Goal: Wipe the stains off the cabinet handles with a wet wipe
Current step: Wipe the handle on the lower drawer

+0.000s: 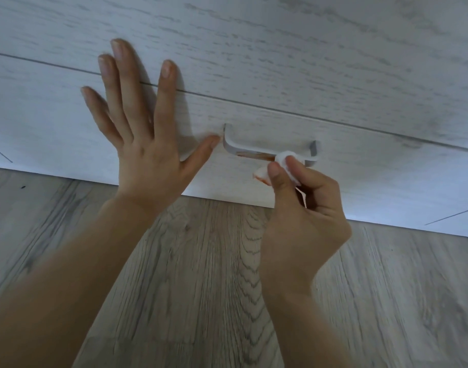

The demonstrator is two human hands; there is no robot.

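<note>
A person's two bare forearms reach forward from the near edge toward a pale, wood-grain cabinet front (333,75) that fills the far half of the view. The elbows and everything above them are cut off by the frame.

The right hand (299,208) pinches a small bunched wet wipe (283,163) between thumb and curled fingers and holds it against the near edge of a pale bar handle (243,150). The hand covers most of the wipe, so its full shape cannot be made out; the part that shows below the thumb carries an orange-red smear. A stain (254,155) of the same colour shows on the handle just left of the wipe. The handle's right part is partly hidden behind the wipe and fingers.

The left hand (145,139) lies flat on the cabinet front left of the handle, fingers straight and spread, grasping nothing, its thumb tip just beside the handle's left end.

A thin dark seam (360,126) runs across the cabinet front beyond the handle. Grey wood-look floor (201,288) fills the near half.
</note>
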